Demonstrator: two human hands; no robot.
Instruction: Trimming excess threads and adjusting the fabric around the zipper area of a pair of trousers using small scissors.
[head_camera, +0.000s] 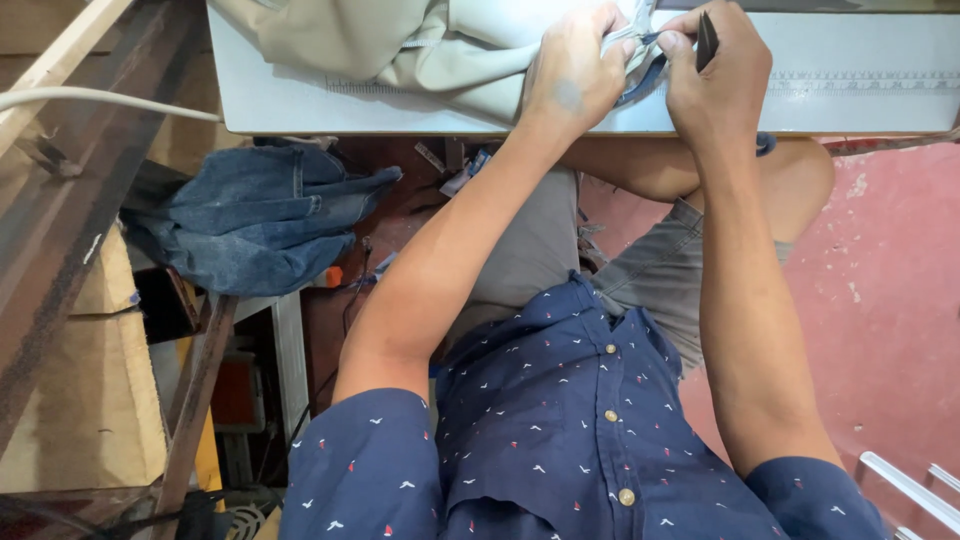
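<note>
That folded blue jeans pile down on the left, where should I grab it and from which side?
Take the blue jeans by the bunched waistband fold at its upper right edge, coming from above on the right. That side looks open; wooden boards crowd the left.

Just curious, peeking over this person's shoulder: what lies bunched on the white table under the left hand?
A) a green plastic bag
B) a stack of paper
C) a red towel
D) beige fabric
D: the left hand presses on crumpled beige fabric lying on the white table.
</note>
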